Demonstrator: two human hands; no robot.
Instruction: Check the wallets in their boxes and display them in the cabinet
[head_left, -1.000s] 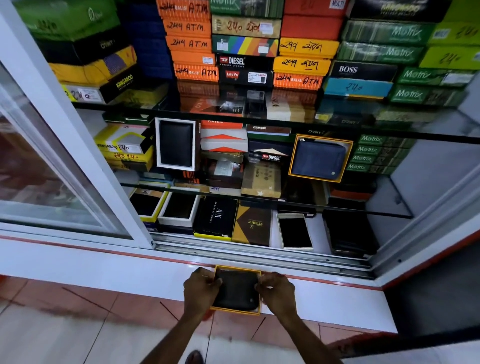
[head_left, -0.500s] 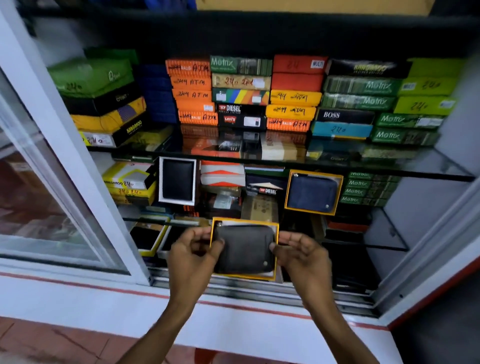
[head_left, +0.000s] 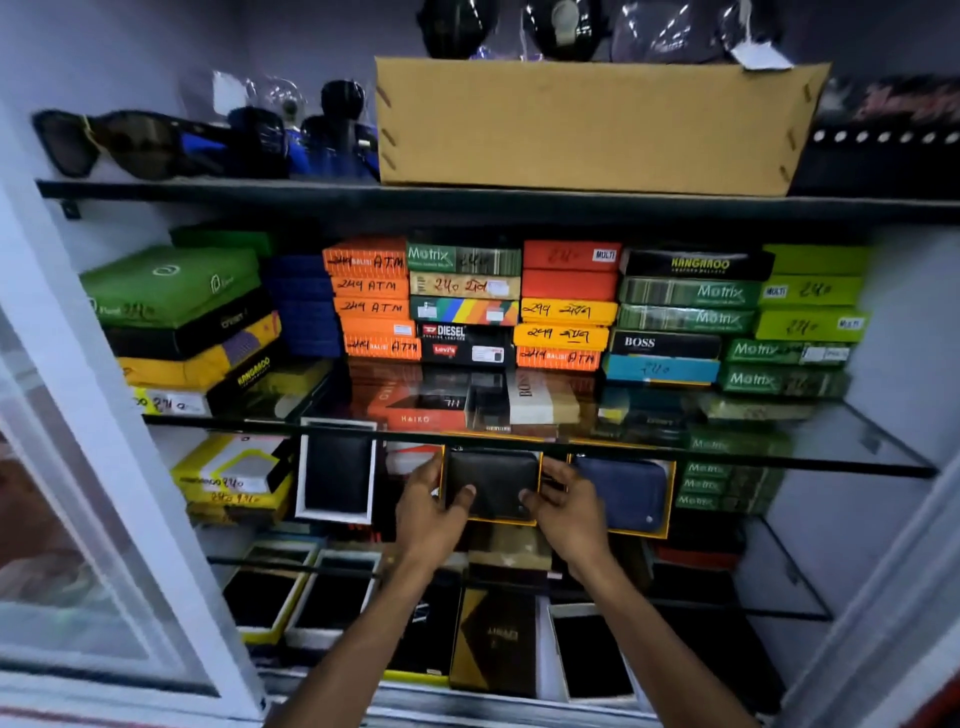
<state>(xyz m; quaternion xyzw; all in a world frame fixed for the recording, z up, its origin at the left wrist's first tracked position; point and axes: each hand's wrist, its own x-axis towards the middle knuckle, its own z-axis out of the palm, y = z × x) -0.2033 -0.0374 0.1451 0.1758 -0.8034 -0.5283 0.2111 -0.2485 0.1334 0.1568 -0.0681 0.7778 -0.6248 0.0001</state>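
the black wallet (head_left: 492, 483) lies in its open yellow-edged box (head_left: 538, 488), held upright and facing out under the front edge of the glass shelf (head_left: 883, 457) in the cabinet (head_left: 156, 519). the left hand (head_left: 428, 512) grips the box's left side, thumb laid on the wallet's face and fingers behind the edge. the right hand (head_left: 569, 512) grips the right side the same way, thumb on the wallet's lower right corner. both hands are closed on the box, 1 at each side. just beside it on the right stands a blue wallet (head_left: 631, 493) in another yellow-edged box, touching or nearly touching the right hand. to the left, apart from the left hand, a black wallet in a white box (head_left: 337, 475) stands upright. stacked coloured boxes (head_left: 467, 306) fill the shelf above.
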